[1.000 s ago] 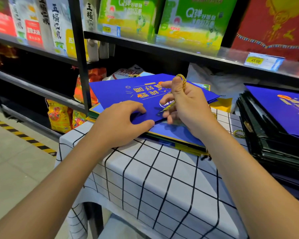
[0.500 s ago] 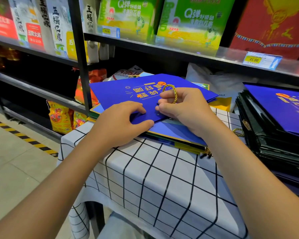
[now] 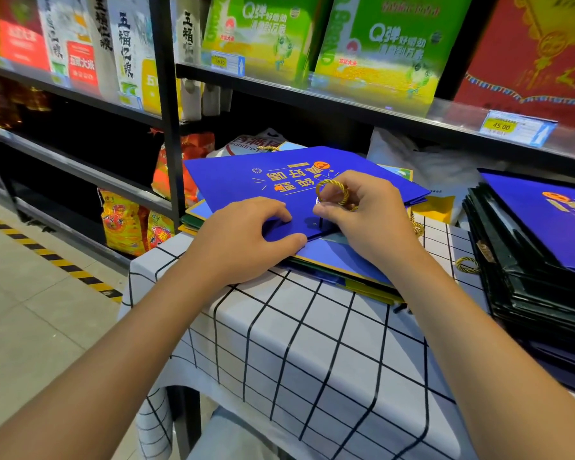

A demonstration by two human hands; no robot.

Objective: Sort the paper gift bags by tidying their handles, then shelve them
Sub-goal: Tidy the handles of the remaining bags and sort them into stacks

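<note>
A flat blue paper gift bag (image 3: 243,180) with orange print lies on top of a small stack of bags on the checked tablecloth. My left hand (image 3: 246,242) grips its near open edge, thumb under the top layer. My right hand (image 3: 362,214) pinches the bag's gold cord handle (image 3: 333,190), which forms a small loop above my fingers at the bag's mouth. A second, taller stack of dark and blue bags (image 3: 531,247) sits at the right.
The table with the checked cloth (image 3: 312,343) stands against black store shelves (image 3: 312,101) holding rice packs and green boxes. A white plastic bag (image 3: 422,167) lies behind the stacks. Snack packets (image 3: 127,224) sit on a low shelf at left. Tiled floor with hazard tape lies left.
My right hand has come down from a raised pull to the bag's mouth, and the gold cord has gone from stretched over a finger to a small loop. My left hand stayed put.
</note>
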